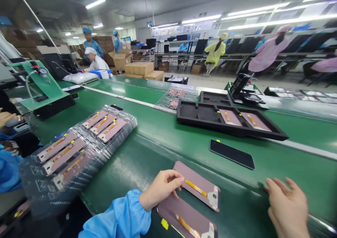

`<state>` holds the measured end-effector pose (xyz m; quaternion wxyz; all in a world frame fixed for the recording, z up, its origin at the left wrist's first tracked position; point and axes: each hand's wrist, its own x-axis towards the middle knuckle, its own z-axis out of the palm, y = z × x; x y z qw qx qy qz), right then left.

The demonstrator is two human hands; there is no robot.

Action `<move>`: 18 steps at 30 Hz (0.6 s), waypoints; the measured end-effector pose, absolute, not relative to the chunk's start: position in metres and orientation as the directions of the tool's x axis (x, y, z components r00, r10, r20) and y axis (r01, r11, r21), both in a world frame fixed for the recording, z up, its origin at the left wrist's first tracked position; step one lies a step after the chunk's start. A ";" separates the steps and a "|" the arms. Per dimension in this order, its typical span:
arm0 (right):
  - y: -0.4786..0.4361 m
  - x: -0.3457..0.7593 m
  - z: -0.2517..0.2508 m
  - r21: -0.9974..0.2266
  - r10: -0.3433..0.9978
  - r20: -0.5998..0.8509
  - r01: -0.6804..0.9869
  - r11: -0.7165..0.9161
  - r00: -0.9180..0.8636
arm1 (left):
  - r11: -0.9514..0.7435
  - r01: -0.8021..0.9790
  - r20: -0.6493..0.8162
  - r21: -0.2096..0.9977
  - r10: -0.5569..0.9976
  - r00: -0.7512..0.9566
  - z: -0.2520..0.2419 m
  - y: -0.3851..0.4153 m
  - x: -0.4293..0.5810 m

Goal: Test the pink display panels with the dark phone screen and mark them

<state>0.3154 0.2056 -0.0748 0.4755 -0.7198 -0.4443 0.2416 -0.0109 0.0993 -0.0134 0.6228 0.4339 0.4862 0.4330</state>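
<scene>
My left hand (161,187), in a blue sleeve, is closed in a pinch on the near edge of a mauve display panel (201,187) lying back-up on the green conveyor belt (163,139). A second mauve panel (184,217) lies just in front of it. My right hand (288,204) hovers open, fingers spread, over the belt at the lower right, holding nothing. A black panel (232,153) lies face-up further along the belt.
A stack of clear trays (79,143) filled with mauve panels sits to the left. A black foam tray (229,120) holds two panels beyond. A green fixture (39,85) stands far left. Other workers, cardboard boxes and benches fill the background.
</scene>
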 end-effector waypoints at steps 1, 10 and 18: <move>0.204 0.312 -0.075 -0.910 0.865 0.057 0.382 -0.160 0.499 | 0.240 -0.102 -0.224 0.965 0.963 0.149 -0.014 0.099 -0.010; 0.197 0.289 -0.076 -0.851 0.940 0.027 0.501 -0.157 0.341 | 0.041 0.308 0.002 0.951 0.990 -0.140 0.016 0.127 -0.070; 0.203 0.296 -0.089 -0.856 0.951 0.049 0.503 -0.118 0.306 | 0.437 0.736 0.172 0.517 0.789 -0.589 0.073 0.171 -0.223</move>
